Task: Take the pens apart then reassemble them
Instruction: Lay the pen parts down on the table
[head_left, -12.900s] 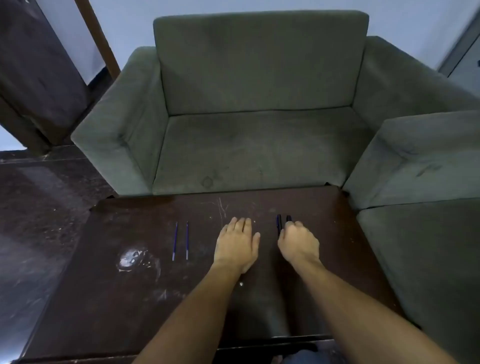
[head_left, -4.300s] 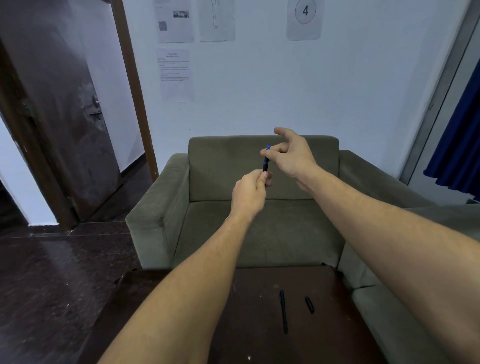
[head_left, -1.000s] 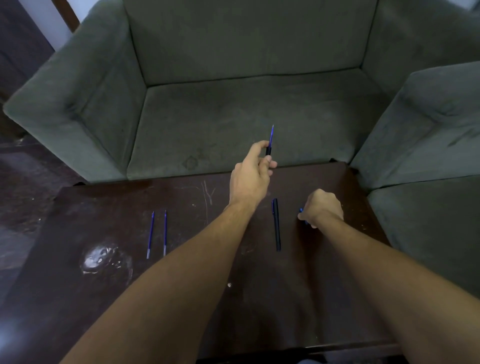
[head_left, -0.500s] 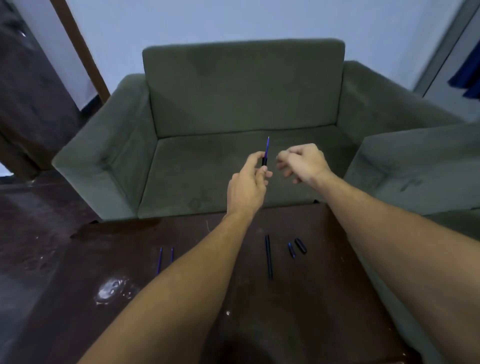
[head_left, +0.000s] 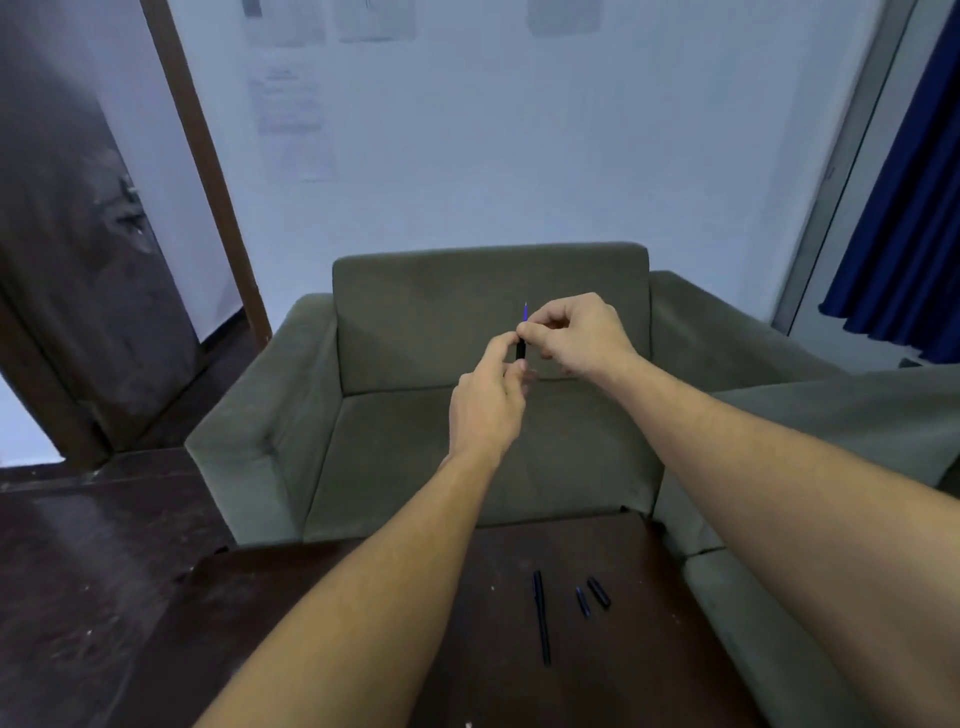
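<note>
A dark door (head_left: 78, 260) stands far left of the hands. The left hand (head_left: 485, 400) is raised in front of the sofa (head_left: 389, 467), its thumb and fingers pinching the lower end of an upright black pen (head_left: 520, 351). A blue refill (head_left: 525, 310) tip pokes out above. Just right, the right hand (head_left: 576, 332) pinches the pen's upper part with curled fingers. Below both hands, on the table (head_left: 623, 675), lie a long barrel (head_left: 541, 618) and, to its right, two short pieces (head_left: 598, 592), near each other. A blue curtain (head_left: 909, 208) hangs far right.
</note>
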